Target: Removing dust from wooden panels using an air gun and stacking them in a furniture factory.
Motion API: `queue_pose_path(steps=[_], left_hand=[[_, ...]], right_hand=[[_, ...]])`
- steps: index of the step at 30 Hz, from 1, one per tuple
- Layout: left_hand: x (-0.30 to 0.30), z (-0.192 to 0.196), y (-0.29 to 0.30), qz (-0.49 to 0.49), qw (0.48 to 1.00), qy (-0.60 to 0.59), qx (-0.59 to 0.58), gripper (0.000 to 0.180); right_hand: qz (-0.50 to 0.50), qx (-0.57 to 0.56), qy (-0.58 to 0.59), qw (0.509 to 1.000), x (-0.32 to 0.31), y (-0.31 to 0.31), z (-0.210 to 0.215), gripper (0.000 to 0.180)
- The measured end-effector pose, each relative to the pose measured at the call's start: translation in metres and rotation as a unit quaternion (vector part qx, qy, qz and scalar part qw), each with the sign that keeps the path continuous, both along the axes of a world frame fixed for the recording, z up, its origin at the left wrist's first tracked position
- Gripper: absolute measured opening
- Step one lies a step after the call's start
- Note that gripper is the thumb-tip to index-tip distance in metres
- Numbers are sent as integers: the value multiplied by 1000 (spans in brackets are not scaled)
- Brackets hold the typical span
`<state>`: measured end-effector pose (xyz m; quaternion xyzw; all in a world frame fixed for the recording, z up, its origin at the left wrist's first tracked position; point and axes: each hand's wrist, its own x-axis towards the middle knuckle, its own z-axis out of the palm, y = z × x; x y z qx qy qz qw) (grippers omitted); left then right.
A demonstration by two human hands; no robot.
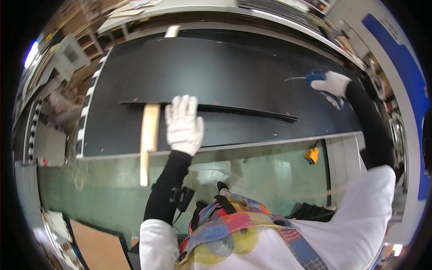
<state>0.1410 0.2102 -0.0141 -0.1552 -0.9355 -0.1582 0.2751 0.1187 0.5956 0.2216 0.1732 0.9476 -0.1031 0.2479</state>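
My left hand (185, 128), in a white knitted glove, lies flat with its fingers over the front edge of a large dark panel (211, 72). The panel rests on a black worktable (252, 130), its near edge slightly raised. A pale wooden strip (148, 130) pokes out from under the panel, just left of that hand, and overhangs the table's front. At the far right, my gloved right hand (332, 85) is closed around a blue air blow gun (317, 76). Its thin metal nozzle points left, above the table's right part and apart from the panel.
A second pale piece (172, 31) shows behind the panel's far edge. Black-and-white striped tape (89, 96) runs along the table's left side. A yellow-orange foot pedal (311, 155) is at the front right. Shelving stands left; a long bench (216, 9) lies behind.
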Motion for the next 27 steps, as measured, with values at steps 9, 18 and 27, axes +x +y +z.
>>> queue_pose_path(steps=[9,18,27], left_hand=[[1,-5,0,-20,1000,-16,9,64],[106,-45,-59,-118,993,-11,21,56],[238,-150,-135,-39,867,-484,110,28]], right_hand=[[78,47,131,987,-16,-111,-10,52],[203,-444,98,867,43,-281,-78,38],[302,-380,222,846,88,-376,-178,42]])
